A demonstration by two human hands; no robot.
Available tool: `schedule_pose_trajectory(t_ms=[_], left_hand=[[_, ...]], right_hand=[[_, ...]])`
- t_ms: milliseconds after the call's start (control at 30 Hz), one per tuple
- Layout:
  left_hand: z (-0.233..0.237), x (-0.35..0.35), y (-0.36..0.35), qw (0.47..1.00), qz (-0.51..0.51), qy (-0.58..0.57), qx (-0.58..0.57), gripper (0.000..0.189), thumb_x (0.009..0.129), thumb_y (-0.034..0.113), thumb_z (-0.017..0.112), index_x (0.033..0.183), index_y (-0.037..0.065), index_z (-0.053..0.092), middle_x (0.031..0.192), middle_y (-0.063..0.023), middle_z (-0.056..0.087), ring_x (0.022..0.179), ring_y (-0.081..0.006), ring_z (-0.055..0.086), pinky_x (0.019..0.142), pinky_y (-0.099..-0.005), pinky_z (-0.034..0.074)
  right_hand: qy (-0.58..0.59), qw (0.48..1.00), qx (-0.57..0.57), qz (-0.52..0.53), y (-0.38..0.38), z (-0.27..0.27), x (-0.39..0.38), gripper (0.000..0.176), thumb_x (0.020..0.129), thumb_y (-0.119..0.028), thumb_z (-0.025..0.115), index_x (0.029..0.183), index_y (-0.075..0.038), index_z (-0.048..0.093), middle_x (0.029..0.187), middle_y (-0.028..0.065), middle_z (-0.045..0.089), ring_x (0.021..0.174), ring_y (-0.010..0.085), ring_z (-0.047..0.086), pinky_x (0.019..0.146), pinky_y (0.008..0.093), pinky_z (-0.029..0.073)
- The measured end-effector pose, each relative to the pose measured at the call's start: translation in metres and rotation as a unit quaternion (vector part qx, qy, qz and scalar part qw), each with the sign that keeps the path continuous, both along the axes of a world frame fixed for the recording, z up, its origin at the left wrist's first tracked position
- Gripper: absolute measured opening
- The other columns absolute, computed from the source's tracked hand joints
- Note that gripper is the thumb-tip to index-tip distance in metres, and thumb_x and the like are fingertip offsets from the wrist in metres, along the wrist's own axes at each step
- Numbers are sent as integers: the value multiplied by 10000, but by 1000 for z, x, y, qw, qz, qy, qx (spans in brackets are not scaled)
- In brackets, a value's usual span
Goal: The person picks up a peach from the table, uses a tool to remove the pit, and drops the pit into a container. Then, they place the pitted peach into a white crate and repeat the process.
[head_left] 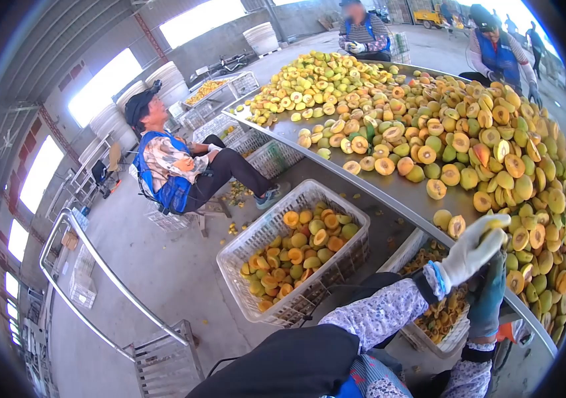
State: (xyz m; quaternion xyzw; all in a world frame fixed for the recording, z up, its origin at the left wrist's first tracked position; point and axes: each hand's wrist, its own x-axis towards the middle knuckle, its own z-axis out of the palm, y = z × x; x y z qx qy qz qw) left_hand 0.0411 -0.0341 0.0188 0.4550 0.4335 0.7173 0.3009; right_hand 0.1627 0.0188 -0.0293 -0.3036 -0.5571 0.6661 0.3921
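My left hand (472,253), in a whitish glove, is raised over the near edge of the metal table (389,207). Its fingers are closed on a yellow piece of fruit (495,225), mostly covered by the glove. Just below and behind it is my right hand (487,295), in a teal glove; its fingers are partly hidden, and I cannot see whether they hold anything. Heaped across the table are halved peach-like fruits (450,175), orange inside, many with their cut faces up. Under the table edge, a crate (452,345) contains orange-brown scraps.
A white plastic crate (230,268) of fruit halves stands on the floor left of the table. Beyond it sits a person (170,162) in a blue vest. Two more people (366,30) work at the table's far side. A metal-railed cart (117,272) stands at left.
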Motion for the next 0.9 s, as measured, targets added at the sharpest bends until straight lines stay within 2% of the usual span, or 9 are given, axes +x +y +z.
schedule_pose_trajectory(t_ms=[67,133,167,200,300,400,633,833,900], left_hand=[[-8,-11,7,992,-12,-124,34,388,1049,221,569,1393,45,535,1284,-47,619,1106,-110,606,930,-258,501],[-13,-24,11,995,38,-55,72,429,1085,288,471,1392,-8,519,1293,-112,625,1157,-169,621,965,-323,524],[-16,-26,13,993,-4,-97,69,481,1099,347,407,1383,-26,515,1267,-153,639,1166,-214,633,989,-355,526],[-9,-26,11,979,-65,-189,34,508,1106,377,364,1372,-26,520,1213,-176,659,1099,-237,661,963,-363,545],[-2,-15,7,976,-61,-211,9,598,1098,463,312,1342,-33,540,1153,-199,679,920,-241,683,846,-351,577],[-1,-11,10,970,-49,-240,1,630,1085,494,328,1315,-44,561,1119,-211,687,874,-234,677,813,-351,579],[-12,-14,10,976,-53,-213,-1,582,1101,438,311,1284,-44,581,1118,-206,685,958,-286,684,891,-407,572],[-6,-2,5,973,-27,-228,9,524,1100,414,338,1191,-30,601,1148,-197,677,984,-307,685,945,-472,562],[-11,-8,7,964,-39,-262,0,502,1095,408,363,1165,-24,608,1131,-197,682,975,-313,689,936,-478,568]], right_hand=[[6,999,-23,-34,-5,9,-5,248,1079,-375,463,972,-176,566,598,-66,494,414,29,391,355,219,263],[11,1000,14,-10,-7,0,0,227,1068,-301,513,1015,-96,593,659,-47,540,518,57,448,448,248,345],[39,999,11,-6,-6,-8,0,229,1061,-224,541,1049,-10,622,711,-31,581,616,74,496,533,273,414],[-48,992,117,-1,-12,-1,4,269,1057,-226,549,1025,31,620,730,15,633,644,97,547,550,298,441],[-61,970,236,-8,-24,19,-2,266,1022,-240,588,979,22,614,713,163,652,622,218,633,555,387,465],[-114,967,230,-10,-26,30,-4,264,1003,-246,600,940,11,609,737,253,638,686,410,669,571,439,479],[-73,963,259,-11,-25,25,-10,281,996,-265,617,970,15,627,779,277,648,750,455,661,595,470,488],[-176,933,315,-1,-22,18,-6,319,986,-303,622,1005,15,638,818,283,660,777,483,640,630,515,499],[-149,935,321,-1,-23,13,-6,256,994,-234,619,1017,20,637,817,267,660,761,463,642,632,477,497]])
